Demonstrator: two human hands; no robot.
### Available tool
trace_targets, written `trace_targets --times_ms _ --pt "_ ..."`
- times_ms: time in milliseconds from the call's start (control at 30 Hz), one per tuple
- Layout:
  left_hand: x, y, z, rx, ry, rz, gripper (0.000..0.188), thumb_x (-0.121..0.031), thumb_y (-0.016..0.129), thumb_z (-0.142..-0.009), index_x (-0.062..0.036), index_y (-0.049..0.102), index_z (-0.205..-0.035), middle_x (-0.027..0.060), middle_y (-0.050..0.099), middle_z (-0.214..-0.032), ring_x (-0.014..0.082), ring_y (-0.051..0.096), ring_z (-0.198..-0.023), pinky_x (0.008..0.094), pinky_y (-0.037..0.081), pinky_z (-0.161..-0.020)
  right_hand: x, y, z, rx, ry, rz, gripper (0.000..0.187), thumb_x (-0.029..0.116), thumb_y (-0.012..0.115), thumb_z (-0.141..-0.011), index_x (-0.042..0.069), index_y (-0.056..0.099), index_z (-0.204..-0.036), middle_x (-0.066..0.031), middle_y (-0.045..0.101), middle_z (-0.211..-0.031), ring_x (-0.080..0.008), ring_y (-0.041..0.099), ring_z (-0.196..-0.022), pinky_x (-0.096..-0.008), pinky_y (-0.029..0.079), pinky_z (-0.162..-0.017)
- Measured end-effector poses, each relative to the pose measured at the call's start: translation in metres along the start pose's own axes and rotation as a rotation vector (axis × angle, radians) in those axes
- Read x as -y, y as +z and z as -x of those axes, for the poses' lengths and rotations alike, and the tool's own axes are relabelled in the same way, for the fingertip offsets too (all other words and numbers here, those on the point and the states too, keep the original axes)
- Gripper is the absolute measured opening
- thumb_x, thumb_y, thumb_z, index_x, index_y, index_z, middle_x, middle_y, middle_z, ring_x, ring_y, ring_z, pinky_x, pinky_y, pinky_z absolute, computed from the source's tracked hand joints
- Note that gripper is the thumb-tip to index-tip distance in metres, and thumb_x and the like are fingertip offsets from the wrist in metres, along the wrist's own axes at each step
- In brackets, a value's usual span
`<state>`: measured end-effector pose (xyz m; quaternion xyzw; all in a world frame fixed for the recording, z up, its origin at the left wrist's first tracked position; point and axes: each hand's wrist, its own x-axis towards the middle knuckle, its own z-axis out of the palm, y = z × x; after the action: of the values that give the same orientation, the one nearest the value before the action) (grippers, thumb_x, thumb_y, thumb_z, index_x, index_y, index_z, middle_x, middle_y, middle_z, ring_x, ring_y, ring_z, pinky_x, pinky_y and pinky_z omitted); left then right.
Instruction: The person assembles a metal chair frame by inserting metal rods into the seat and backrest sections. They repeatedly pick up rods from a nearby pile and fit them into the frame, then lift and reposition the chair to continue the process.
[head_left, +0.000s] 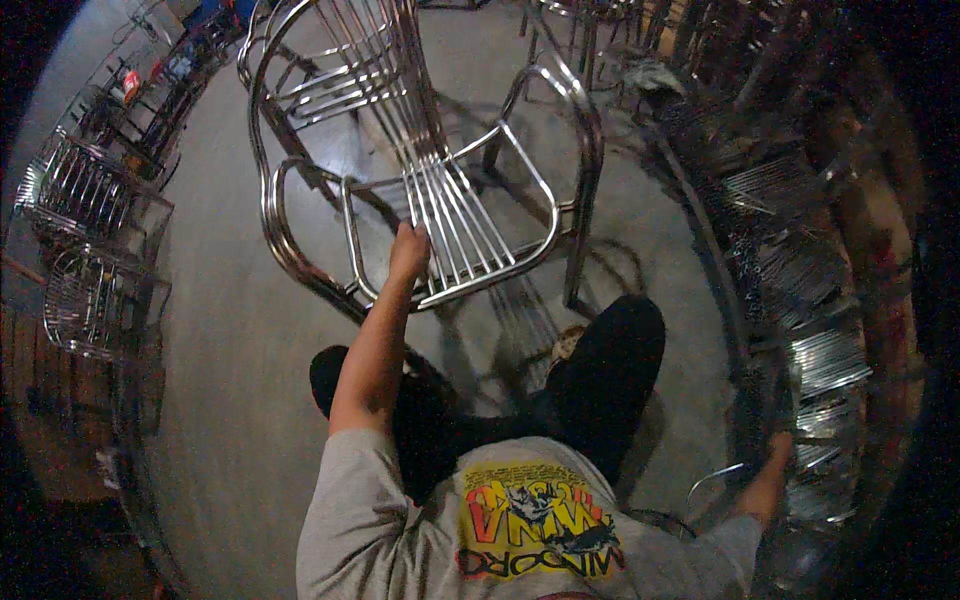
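Observation:
In front of me stands a shiny tubular metal chair (480, 232), with curved armrests and a seat of thin rods that fan out toward its front rail. My left hand (410, 250) is closed at the left side of these seat rods, near the front rail. My right arm stretches far out to the right. At its end my right hand (779, 446) is beside the piles of metal rods (828, 370); its fingers are lost in the dark, so any hold there is hidden. A thin curved metal piece (712, 474) shows next to that forearm.
Several metal chair frames (90, 200) line the left side. More bundles of metal parts (790, 190) lie along the right edge. Other chair legs (585, 40) stand at the back. My dark-trousered knees (620, 345) are spread below the chair, over the grey floor (235, 400).

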<state>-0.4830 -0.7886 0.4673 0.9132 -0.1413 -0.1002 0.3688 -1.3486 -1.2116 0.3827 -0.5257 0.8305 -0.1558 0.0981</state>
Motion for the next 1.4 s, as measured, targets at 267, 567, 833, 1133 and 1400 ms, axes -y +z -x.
trace_targets --times_ms 267,567,833,1133,1400 --pt "0.062 0.032 -0.045 0.091 0.103 -0.228 0.047 -0.037 0.044 -0.096 0.0068 0.050 -0.114 0.0362 0.057 -0.116 0.0513 0.055 -0.110 0.0539 0.043 -0.094 0.023 0.003 0.004 -0.027 -0.063 0.002 0.044 0.028 0.064 -0.081 0.009 0.059 -0.121 -0.0225 0.065 -0.111 -0.0387 0.064 -0.101 -0.0481 0.051 -0.087" --pt "0.126 0.055 -0.123 0.147 0.248 -0.009 0.050 -0.035 0.051 -0.091 0.0083 0.052 -0.117 0.0279 0.059 -0.105 0.0386 0.059 -0.090 0.0463 0.048 -0.077 0.003 0.021 0.034 -0.122 0.133 -0.006 0.039 0.027 0.062 -0.083 0.006 0.062 -0.115 -0.0219 0.066 -0.108 -0.0387 0.065 -0.100 -0.0473 0.050 -0.086" --pt "0.141 0.068 -0.154 -0.062 0.247 -0.402 0.058 -0.049 0.045 -0.095 0.0051 0.064 -0.107 0.0320 0.063 -0.105 0.0427 0.061 -0.098 0.0502 0.049 -0.080 -0.005 0.020 0.058 -0.177 0.186 -0.056 0.035 0.027 0.059 -0.086 0.003 0.064 -0.111 -0.0214 0.068 -0.101 -0.0388 0.065 -0.097 -0.0478 0.050 -0.084" --pt "-0.034 0.022 -0.029 -0.251 0.545 0.202 0.053 -0.030 0.061 -0.093 0.0039 0.047 -0.131 0.0248 0.056 -0.118 0.0377 0.056 -0.103 0.0435 0.044 -0.093 0.126 -0.073 0.210 -0.452 -0.458 -0.608 0.041 0.024 0.055 -0.098 -0.001 0.056 -0.130 -0.0205 0.061 -0.126 -0.0343 0.059 -0.115 -0.0368 0.042 -0.100" --pt "-0.233 0.000 0.025 0.032 0.639 0.721 0.072 -0.044 0.058 -0.095 0.0047 0.031 -0.142 0.0232 0.051 -0.129 0.0346 0.050 -0.120 0.0412 0.037 -0.103 0.347 -0.097 0.379 0.522 -1.099 -0.295 0.038 0.019 0.064 -0.088 -0.002 0.061 -0.120 -0.0227 0.068 -0.104 -0.0303 0.068 -0.095 -0.0382 0.049 -0.085"
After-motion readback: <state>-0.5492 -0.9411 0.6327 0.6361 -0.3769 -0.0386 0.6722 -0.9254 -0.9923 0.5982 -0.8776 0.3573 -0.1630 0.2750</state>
